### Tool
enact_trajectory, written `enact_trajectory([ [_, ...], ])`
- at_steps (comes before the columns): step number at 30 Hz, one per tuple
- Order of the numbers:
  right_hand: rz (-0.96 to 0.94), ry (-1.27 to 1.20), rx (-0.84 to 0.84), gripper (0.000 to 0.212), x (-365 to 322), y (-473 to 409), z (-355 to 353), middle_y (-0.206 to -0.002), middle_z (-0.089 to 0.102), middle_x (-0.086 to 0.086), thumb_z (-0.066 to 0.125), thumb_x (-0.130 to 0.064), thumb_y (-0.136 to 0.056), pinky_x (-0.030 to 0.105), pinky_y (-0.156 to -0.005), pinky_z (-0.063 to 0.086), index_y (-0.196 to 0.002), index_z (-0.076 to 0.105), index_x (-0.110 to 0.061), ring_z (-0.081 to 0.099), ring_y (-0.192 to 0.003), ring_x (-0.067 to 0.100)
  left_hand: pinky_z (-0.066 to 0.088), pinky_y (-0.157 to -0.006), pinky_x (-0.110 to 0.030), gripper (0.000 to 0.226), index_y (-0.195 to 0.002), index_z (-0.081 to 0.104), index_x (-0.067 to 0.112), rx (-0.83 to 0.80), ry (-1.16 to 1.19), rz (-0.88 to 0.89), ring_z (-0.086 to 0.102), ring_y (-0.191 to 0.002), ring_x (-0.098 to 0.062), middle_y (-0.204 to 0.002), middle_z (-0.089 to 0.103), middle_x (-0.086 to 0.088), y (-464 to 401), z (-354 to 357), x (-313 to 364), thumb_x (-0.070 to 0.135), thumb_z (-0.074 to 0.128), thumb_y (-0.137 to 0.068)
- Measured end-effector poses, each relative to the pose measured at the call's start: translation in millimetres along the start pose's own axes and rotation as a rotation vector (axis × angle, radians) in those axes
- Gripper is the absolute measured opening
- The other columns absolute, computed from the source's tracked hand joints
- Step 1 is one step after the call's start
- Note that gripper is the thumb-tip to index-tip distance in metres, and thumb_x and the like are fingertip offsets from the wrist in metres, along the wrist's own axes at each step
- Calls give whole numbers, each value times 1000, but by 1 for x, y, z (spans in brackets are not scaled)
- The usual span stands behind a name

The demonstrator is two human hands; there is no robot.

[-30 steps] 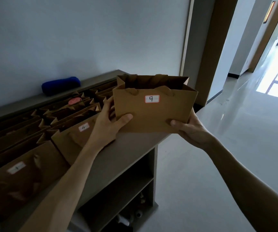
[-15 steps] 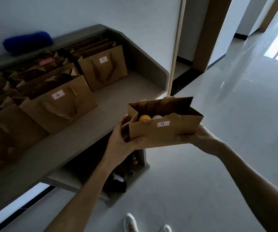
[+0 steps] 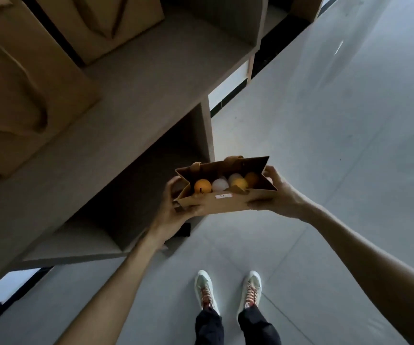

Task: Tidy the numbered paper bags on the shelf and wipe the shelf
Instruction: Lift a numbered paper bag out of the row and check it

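I hold a brown paper bag labelled 9 [image 3: 228,202] low over the floor, off the shelf's right end. My left hand [image 3: 176,210] grips its left end and my right hand [image 3: 275,195] grips its right end. The bag's mouth is open, and several orange and white balls [image 3: 222,185] lie inside. The grey shelf top [image 3: 136,78] runs across the upper left. Two more brown bags stand on it: one at the far left [image 3: 21,80] and one at the top [image 3: 106,23], both cut off by the frame.
Open compartments [image 3: 136,195] lie under the shelf top, dark inside. A pale tiled floor [image 3: 338,120] spreads to the right. My feet in light shoes [image 3: 228,290] stand below the bag. A wall edge and black skirting [image 3: 270,48] lie past the shelf's end.
Both hands have carried bag 9 off the shelf top and lowered it toward the floor. My view has tipped down, so the balls inside and my feet now show.
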State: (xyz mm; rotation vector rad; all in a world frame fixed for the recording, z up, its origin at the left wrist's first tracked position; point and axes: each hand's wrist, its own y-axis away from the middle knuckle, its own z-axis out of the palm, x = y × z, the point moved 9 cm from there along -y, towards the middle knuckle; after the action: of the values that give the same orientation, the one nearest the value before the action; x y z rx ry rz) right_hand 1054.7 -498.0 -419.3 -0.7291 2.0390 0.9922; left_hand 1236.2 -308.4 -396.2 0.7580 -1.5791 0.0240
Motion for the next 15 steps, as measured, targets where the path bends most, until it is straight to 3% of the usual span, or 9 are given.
enact_trajectory([
  [4,76,20,17,97,28,-36,44,-132,48,6,89,-31,-65,50,-93,51,-139,26,-35,51,-117,26,55,-74,-19,82,-145,23,18,-22,-71,-53,61,-98,6,-123,51,9,-34,-20,-42,-4,70,-81],
  [7,67,2,43,91,35,-69,72,-120,55,2,87,-30,-68,46,-86,54,-136,27,-33,57,-108,25,46,-61,-2,69,-137,29,27,24,-107,-89,58,-77,23,-109,52,18,-63,-46,-67,4,69,-85],
  [10,59,22,62,89,36,-101,95,-115,56,0,85,-32,-70,36,-77,51,-137,26,-33,57,-100,23,43,-61,0,50,-130,48,26,15,-151,-129,58,-81,22,-114,60,8,-90,-72,-91,16,69,-86],
  [13,32,41,80,89,28,-129,113,-118,56,5,84,-31,-71,28,-70,43,-139,26,-29,55,-96,21,45,-74,-3,40,-119,55,30,18,-144,-133,58,-99,11,-115,61,9,-114,-92,-108,18,70,-85],
  [15,7,27,111,89,22,-143,119,-119,55,7,84,-31,-72,31,-72,45,-139,26,-27,56,-98,24,47,-93,-19,41,-116,54,33,60,-66,-142,57,-109,3,-118,61,11,-131,-104,-118,16,71,-84],
])
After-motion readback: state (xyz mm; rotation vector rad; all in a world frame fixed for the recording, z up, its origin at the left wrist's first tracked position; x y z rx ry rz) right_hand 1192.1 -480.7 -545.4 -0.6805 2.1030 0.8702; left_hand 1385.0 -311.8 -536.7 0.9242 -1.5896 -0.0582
